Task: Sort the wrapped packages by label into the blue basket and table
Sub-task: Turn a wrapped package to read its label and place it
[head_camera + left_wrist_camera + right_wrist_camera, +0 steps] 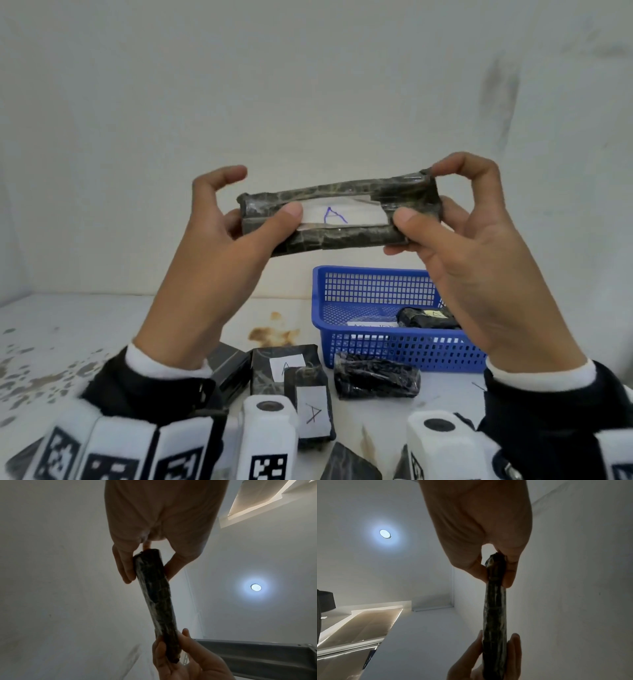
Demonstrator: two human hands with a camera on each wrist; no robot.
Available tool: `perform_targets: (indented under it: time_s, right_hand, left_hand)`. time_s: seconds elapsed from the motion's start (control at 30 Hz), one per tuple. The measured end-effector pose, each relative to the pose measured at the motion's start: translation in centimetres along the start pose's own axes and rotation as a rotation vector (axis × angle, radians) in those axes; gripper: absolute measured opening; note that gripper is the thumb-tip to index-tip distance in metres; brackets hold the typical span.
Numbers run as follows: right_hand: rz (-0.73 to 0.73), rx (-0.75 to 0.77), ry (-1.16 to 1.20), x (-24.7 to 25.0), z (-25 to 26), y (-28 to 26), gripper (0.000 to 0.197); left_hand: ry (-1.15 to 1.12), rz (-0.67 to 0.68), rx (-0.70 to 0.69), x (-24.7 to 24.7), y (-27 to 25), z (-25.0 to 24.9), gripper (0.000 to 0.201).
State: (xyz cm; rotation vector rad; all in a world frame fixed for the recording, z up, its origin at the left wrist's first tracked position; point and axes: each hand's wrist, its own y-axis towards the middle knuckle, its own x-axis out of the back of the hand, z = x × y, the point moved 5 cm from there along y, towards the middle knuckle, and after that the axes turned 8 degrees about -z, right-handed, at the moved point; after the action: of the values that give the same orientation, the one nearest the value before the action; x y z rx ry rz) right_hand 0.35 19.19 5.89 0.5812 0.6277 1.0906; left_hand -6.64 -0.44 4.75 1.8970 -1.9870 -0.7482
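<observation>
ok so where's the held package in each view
Head: package at centre, level, above the basket, label A facing the camera.
Left wrist: package runs from upper centre down to lower centre, left hand at its top end.
Right wrist: package nearly upright, right of centre, right hand at its top end.
Shared landmark: both hands grip its ends.

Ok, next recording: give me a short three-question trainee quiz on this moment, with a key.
1. True or false: the long wrapped package is held by both the left hand and the right hand.
2. Which letter is on its white label? a) A b) B c) C
3. Fill in: a dark wrapped package already lies inside the blue ____.

Key: 1 true; 2 a; 3 basket.
</observation>
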Motion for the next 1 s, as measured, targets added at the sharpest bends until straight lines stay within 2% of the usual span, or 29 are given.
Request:
perform_targets:
  time_s: [0.03,0.1,0.2,0.43,0.53,0.67,0.87,1.0]
  right_hand:
    - [0.002,0.002,-0.006,-0.08,-0.10,-0.02,0.043]
    - [0.005,-0.003,-0.021,-0.31,-0.26,-0.07,0.049]
    - [-0.019,-0.005,-0.073,-0.32,-0.46,-0.04,0.036]
    - [-0.029,0.000,-0.150,-0.10,-0.27,-0.19,0.017]
    - [-0.031,0.023,-0.163,-0.09,-0.23,-0.18,0.015]
    - [-0.026,0.031,-0.204,-0.14,-0.33,-0.25,0.015]
    - [-0.007,0.058,-0.280,-0.22,-0.48,-0.26,0.016]
    - [0.003,0.054,-0.277,-0.45,-0.51,-0.34,0.028]
  left_hand:
    - [0.013,-0.012,0.029,0.00,-0.04,0.13,0.069]
    - [0.016,-0.004,0.078,-0.23,-0.13,0.31,0.058]
    - [-0.050,0.036,0.093,-0.54,-0.19,0.17,0.039]
    - [-0.033,0.010,0.028,-0.38,0.13,0.39,0.034]
    - [-0.035,-0.023,0.052,-0.20,0.35,0.74,0.032]
    - [0.008,-0.011,0.058,-0.14,0.26,0.73,0.014]
    - [0.078,0.033,-0.014,-0.55,-0.40,0.01,0.024]
    - [0.169,0.036,-0.028,-0.52,-0.36,0.08,0.042]
